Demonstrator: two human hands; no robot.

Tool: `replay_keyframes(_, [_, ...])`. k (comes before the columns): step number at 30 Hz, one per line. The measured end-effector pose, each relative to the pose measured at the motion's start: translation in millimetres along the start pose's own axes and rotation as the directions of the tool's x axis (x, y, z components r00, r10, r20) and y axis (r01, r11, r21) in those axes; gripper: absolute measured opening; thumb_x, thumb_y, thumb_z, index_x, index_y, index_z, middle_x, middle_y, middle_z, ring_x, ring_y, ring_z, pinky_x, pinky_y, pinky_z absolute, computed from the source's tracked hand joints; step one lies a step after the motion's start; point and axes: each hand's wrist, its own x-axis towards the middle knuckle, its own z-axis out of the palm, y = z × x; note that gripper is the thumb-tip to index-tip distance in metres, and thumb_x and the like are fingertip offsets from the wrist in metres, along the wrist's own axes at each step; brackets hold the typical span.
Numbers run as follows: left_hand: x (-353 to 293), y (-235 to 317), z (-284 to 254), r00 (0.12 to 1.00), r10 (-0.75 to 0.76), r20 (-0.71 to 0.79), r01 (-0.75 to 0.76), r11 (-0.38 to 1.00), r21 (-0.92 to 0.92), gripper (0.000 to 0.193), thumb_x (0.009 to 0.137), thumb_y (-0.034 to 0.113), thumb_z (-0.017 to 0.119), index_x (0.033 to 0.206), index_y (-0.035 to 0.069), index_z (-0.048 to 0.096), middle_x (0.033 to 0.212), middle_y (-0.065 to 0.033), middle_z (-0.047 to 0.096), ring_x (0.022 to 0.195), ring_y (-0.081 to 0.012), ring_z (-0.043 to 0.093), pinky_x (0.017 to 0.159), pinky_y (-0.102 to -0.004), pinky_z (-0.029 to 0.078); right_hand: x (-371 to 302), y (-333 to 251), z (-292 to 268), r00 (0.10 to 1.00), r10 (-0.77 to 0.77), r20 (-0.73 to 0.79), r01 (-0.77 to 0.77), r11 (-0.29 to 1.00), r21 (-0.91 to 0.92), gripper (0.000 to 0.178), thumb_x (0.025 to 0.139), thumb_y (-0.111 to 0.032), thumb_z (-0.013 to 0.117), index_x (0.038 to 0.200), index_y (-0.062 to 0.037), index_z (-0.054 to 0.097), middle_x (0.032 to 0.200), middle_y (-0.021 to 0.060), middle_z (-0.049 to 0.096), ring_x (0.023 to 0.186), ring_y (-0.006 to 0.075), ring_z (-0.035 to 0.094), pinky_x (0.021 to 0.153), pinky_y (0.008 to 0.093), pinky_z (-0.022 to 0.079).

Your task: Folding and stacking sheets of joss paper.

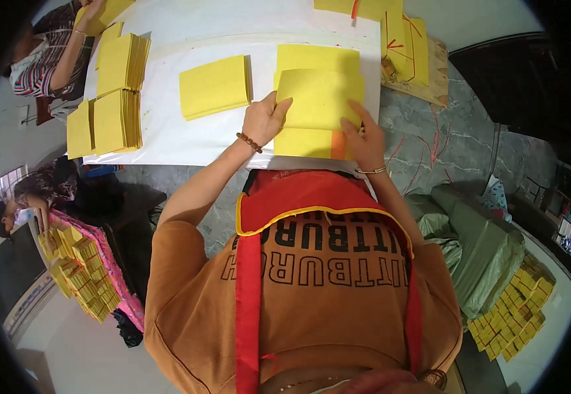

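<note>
A yellow sheet of paper point(318, 98) lies between my two hands near the table's front edge. My left hand point(264, 120) pinches its left edge, thumb on top, a beaded bracelet at the wrist. At the opposite edge, my right hand point(366, 139) holds the paper with thumb and fingers. More yellow paper point(302, 143) shows below and beyond the held sheet, with an orange strip point(338, 144) at its near right corner. How many sheets I hold cannot be made out. To the left lies a separate yellow paper stack point(213, 88).
Thick yellow paper stacks point(116, 121) line the left side of the white-covered table point(174, 141). Bundles tied with red string point(404, 49) stand on a board at the right. Two other people point(52, 52) work at the left. Green wrapped sacks point(479, 243) stand at the lower right.
</note>
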Motion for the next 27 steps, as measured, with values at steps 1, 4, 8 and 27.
replay_keyframes(1, [1,0,0,1.0,-0.001,0.001,0.001,1.0,-0.001,0.034,0.087,0.031,0.053,0.074,0.0,0.053,0.054,-0.017,0.054,0.049,-0.0354,0.054,0.047,-0.0414,0.041,2,-14,-3,0.991,0.113,0.07,-0.105,0.987,-0.119,0.043,0.081,-0.016,0.064,0.121,-0.0057,0.053,0.088,0.0044,0.063,0.064,0.0061,0.048,0.058,0.0215,0.04])
replay_keyframes(4, [3,2,-1,0.998,-0.062,0.032,0.063,0.997,-0.038,0.032,0.085,0.03,0.055,0.08,-0.001,0.054,0.057,-0.0177,0.056,0.052,-0.0333,0.056,0.049,-0.0403,0.042,5,-14,-4,0.961,0.257,0.096,-0.232,0.948,-0.218,0.038,0.079,-0.018,0.066,0.115,-0.0074,0.06,0.075,-0.0002,0.056,0.057,0.005,0.039,0.052,0.0204,0.035])
replay_keyframes(8, [9,-9,2,0.995,-0.09,0.035,0.094,0.989,-0.115,0.03,0.084,0.028,0.057,0.092,-0.001,0.054,0.064,-0.0168,0.059,0.058,-0.0315,0.057,0.053,-0.0387,0.043,9,8,-2,0.969,0.233,0.084,-0.214,0.959,-0.186,0.037,0.076,-0.021,0.066,0.112,-0.009,0.063,0.059,-0.0035,0.042,0.05,0.0064,0.034,0.046,0.0238,0.031])
replay_keyframes(27, [8,23,27,0.793,0.482,0.372,-0.609,0.599,0.52,0.051,0.09,0.036,0.046,0.136,0.019,0.035,0.142,-0.0143,0.028,0.132,-0.031,0.023,0.107,-0.0451,0.02,11,8,0,0.972,0.212,0.098,-0.189,0.96,-0.209,0.039,0.076,-0.02,0.065,0.113,-0.007,0.061,0.07,0.0098,0.06,0.054,0.0106,0.046,0.052,0.0269,0.039])
